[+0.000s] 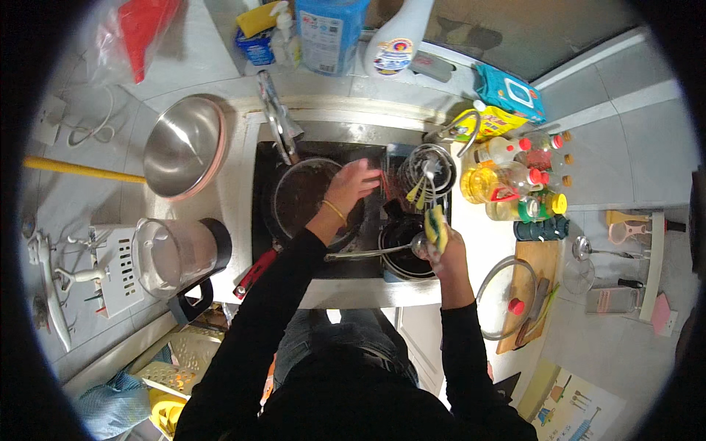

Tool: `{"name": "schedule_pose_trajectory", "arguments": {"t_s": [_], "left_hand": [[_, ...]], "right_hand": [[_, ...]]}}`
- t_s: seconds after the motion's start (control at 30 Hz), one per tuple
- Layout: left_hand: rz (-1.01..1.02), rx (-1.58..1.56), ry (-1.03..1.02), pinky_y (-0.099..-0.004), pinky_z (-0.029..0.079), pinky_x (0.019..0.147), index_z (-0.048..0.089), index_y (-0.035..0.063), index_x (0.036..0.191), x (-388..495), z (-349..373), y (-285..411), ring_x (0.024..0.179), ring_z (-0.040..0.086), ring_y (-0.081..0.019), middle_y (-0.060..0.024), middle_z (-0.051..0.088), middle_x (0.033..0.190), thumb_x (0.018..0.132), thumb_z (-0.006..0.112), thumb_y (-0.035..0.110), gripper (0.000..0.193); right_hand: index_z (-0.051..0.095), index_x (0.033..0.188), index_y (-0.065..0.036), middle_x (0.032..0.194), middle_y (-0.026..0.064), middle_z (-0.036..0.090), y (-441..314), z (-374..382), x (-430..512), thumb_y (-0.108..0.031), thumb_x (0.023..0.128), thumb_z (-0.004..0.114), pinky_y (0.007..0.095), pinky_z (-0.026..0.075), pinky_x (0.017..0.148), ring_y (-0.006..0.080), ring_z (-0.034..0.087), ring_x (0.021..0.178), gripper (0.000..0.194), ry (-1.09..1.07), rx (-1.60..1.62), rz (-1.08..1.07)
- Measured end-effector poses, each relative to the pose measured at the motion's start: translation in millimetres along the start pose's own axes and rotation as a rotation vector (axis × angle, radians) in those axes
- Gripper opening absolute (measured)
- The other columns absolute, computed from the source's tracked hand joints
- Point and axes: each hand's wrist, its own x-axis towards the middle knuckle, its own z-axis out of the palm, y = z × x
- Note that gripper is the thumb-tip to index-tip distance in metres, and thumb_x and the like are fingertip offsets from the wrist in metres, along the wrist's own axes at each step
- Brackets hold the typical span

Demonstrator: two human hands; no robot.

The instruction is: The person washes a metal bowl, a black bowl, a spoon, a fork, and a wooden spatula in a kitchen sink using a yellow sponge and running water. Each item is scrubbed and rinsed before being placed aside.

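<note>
My right hand [449, 251] grips a yellow-and-green sponge [436, 229] together with a metal ladle or large spoon [369, 254], whose long handle points left. Beneath them, a dark pot [397, 237] stands in the right part of the sink. My left hand [353, 182] is empty, its fingers loosely spread over a large frying pan [303, 193] with a red handle in the left part. Stacked bowls [441, 165] holding spoons with yellow-green handles lie behind the sponge, near the faucet [472, 129].
Bottles of oil and seasonings [480, 184] crowd the right counter, beside a glass lid [485, 292] and a wooden cutting board [524, 251]. On the left are a steel basin [182, 146] and a blender jug [176, 253]. A spray bottle [400, 38] stands at the back.
</note>
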Motion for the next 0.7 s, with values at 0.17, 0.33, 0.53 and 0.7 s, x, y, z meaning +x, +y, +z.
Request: {"name": "schedule_pose_trajectory", "arguments": {"t_s": [0.17,0.33,0.53,0.7], "left_hand": [[-0.178,0.051,0.212,-0.0364,0.053,0.087,0.053,0.0028,0.126,-0.3,-53.6,-45.3,0.103,0.064,-0.0252,-0.0146,0.062,0.119,0.097,0.058,0.025,0.037],[-0.248,0.467,0.389,-0.0381,0.055,0.083,0.054,0.0033,0.126,-0.7,-138.1,-83.7,0.094,0.063,-0.0224,-0.0130,0.063,0.114,0.094,0.060,0.017,0.036],[-0.434,1.137,0.241,-0.0482,0.030,0.114,0.031,0.0079,0.150,24.8,-181.0,-109.2,0.144,0.020,-0.0372,-0.0193,0.018,0.157,0.088,0.064,0.037,0.076],[-0.343,1.577,0.386,-0.0528,0.031,0.112,0.029,0.0086,0.151,45.2,-177.7,-124.4,0.143,0.022,-0.0398,-0.0195,0.017,0.157,0.084,0.067,0.042,0.084]], "right_hand": [[0.061,0.112,0.001,0.052,-0.0035,0.041,-7.9,-20.8,31.2,-0.021,0.097,0.046,0.0270,0.038,0.046,0.0103,0.039,0.042,0.030,-0.001,0.270,0.061],[0.058,0.119,0.000,0.059,-0.0044,0.044,-11.7,-19.3,39.1,-0.022,0.094,0.051,0.0253,0.038,0.047,0.0097,0.040,0.045,0.034,-0.185,0.179,0.083],[0.058,0.119,0.002,0.054,-0.0032,0.042,-15.8,-10.7,26.3,-0.036,0.102,0.043,0.0233,0.033,0.041,0.0088,0.037,0.041,0.044,-0.246,0.055,0.209],[0.058,0.118,0.003,0.076,0.0048,0.060,-22.8,-13.3,7.6,-0.040,0.101,0.047,0.0242,0.041,0.037,0.0072,0.045,0.042,0.047,-0.232,-0.053,0.304]]}}
